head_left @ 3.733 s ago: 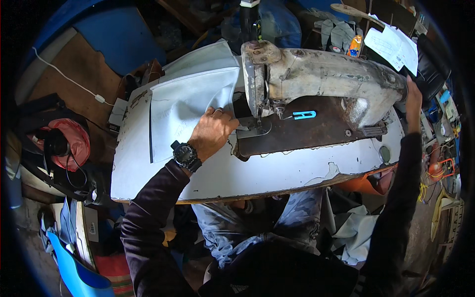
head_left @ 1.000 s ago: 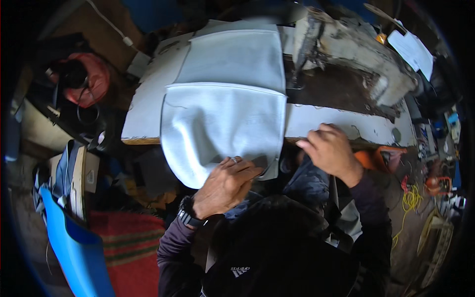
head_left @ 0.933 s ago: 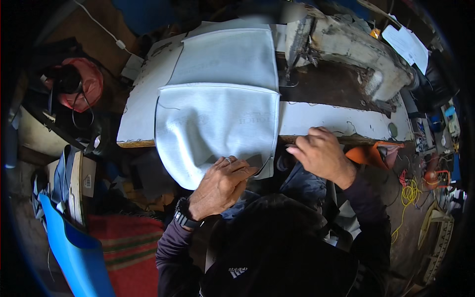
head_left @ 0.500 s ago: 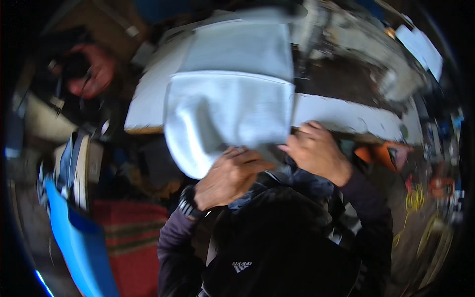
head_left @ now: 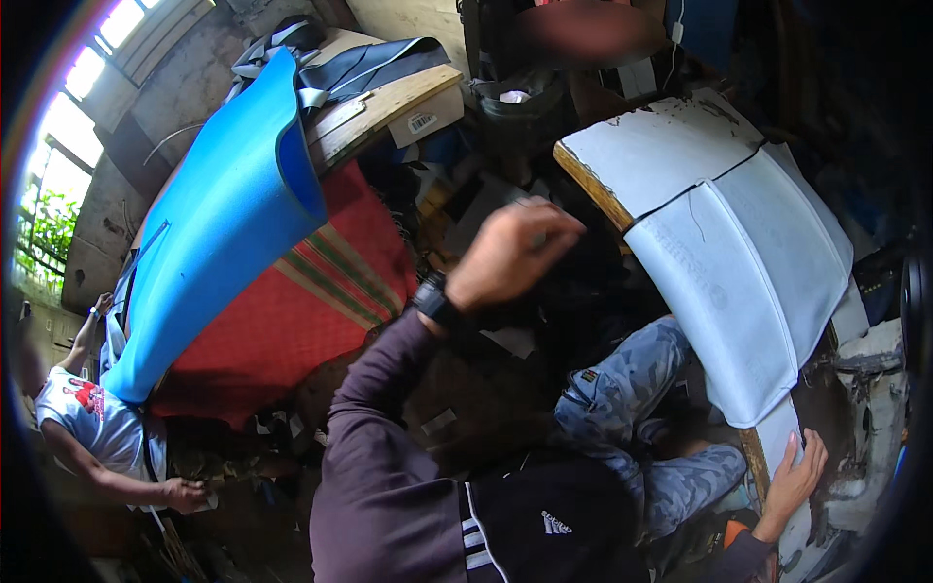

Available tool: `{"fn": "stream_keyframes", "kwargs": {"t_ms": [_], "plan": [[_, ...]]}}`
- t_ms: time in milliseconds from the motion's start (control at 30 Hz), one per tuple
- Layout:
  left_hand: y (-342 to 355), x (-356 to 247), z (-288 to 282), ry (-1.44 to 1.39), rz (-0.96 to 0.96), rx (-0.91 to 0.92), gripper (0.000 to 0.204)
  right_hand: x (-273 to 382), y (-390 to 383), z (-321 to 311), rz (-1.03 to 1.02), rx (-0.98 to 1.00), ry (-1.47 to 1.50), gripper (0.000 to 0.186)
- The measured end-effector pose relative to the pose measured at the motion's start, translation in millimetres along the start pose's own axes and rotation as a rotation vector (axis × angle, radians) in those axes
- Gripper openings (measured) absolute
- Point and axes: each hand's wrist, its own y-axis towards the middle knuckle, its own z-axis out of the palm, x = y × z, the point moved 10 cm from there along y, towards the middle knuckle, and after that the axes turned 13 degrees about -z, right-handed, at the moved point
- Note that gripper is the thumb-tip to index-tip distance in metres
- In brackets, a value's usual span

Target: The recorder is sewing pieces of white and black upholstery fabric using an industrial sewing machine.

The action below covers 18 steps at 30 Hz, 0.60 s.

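My left hand (head_left: 520,248), with a dark watch on the wrist, is raised between the two work surfaces. Its fingers are curled together, and whatever they may hold is too small or hidden to make out. My right hand (head_left: 795,478) lies on the white board (head_left: 671,151) near its close end, fingers stretched out and holding nothing. Just beyond its fingertips is the corner of a pale grey sheet piece (head_left: 719,291) with a raised seam across it. This piece drapes over the board's edge; a dark line and a loose dark thread (head_left: 696,214) show at its far side.
On the left, a large blue sheet (head_left: 214,214) curves over a red striped cloth (head_left: 292,311). Behind it, dark straps lie on a wooden plank (head_left: 389,107). A co-worker in a white shirt (head_left: 97,428) is at the far left. My camouflage-clad legs (head_left: 622,398) are beside the board.
My view has swung left. My left hand has come off the pale sheet piece and risen away from it; my right hand has moved from the sheet's edge onto the board.
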Motion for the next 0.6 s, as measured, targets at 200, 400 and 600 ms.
{"fn": "stream_keyframes", "kwargs": {"t_ms": [200,400,600], "plan": [[71,173,-186,0.331,-0.211,-0.56,0.02,65,44,12,0.045,-0.132,0.387,0.026],[168,315,-291,0.7,-0.489,-0.644,0.024,92,55,27,0.076,-0.11,0.341,0.028],[268,384,-271,1.055,-0.68,-0.409,0.042,102,67,25,0.036,-0.053,0.24,0.025]]}}
